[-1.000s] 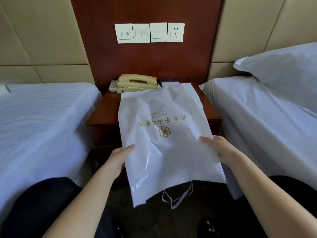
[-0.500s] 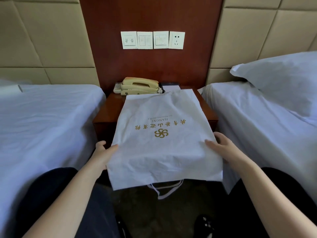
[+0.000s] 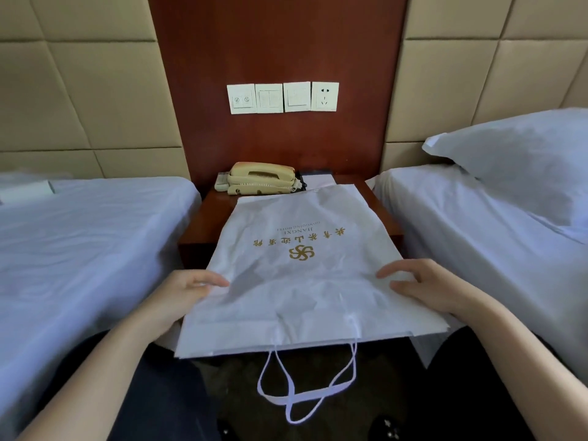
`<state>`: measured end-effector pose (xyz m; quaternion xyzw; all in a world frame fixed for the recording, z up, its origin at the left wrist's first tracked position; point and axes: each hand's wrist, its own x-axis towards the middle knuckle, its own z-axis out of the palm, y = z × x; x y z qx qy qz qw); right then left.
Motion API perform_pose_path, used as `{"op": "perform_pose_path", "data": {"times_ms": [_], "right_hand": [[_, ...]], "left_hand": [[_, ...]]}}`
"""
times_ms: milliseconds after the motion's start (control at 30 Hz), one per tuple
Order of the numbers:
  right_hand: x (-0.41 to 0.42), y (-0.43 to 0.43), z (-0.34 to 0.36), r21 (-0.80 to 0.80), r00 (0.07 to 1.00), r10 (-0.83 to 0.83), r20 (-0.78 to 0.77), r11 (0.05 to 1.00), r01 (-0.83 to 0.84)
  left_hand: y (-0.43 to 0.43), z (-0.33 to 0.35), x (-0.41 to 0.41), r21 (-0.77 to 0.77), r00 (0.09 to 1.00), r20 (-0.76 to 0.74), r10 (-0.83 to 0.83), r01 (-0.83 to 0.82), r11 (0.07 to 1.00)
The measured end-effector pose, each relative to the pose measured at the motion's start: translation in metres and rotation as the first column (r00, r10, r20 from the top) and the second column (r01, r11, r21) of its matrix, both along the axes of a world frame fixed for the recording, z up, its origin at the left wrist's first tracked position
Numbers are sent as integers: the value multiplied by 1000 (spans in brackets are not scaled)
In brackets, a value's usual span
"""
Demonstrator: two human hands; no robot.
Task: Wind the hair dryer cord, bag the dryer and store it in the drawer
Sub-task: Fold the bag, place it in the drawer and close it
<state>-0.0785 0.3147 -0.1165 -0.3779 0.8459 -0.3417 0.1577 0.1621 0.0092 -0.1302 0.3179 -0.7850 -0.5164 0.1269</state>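
On either side of the surface (image 3: 216, 218) I see two beds in white sheets, the left bed (image 3: 79, 243) and the right bed (image 3: 477, 233) both close against it. A pillow (image 3: 525, 163) lies on the bed to the right of the surface. The white bag (image 3: 302, 281), printed with a gold logo and lettering, lies flat. Its far end lies over the front of the surface. Its near end sticks out past the surface toward me, held above the dark floor. At the back of the surface sits a beige phone (image 3: 261, 178). My left hand (image 3: 181, 294) grips the bag's left edge in front of the surface, thumb on top, fingers tucked under. My right hand (image 3: 426, 288) holds the right edge, with two digits laid on top; the others I cannot make out. Above the surface, four white switch plates (image 3: 283, 97) sit in a row on the wood panel. Two white cord loops (image 3: 305, 389) dangle from the bag's near edge, well in front of the surface.
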Motion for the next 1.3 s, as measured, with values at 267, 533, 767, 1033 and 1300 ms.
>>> {"op": "perform_pose_path", "data": {"times_ms": [267, 533, 767, 1033, 1300], "right_hand": [[-11, -12, 2, -206, 757, -89, 648, 935, 287], [-59, -72, 25, -425, 451, 128, 883, 623, 657], [-108, -130, 46, -527, 621, 30, 783, 563, 637], [-159, -182, 28, -562, 854, -244, 460, 664, 493], [-185, -212, 18, -439, 946, -319, 55, 843, 310]], "left_hand": [[-18, 7, -21, 324, 983, 46, 176, -182, 928], [-39, 24, -78, 704, 791, -319, 521, -170, 689], [-78, 40, -144, 573, 772, -389, 502, -224, 788], [-116, 20, -213, 190, 837, -347, 424, -380, 905], [-140, 10, -240, -106, 924, -246, 294, -327, 939]]}}
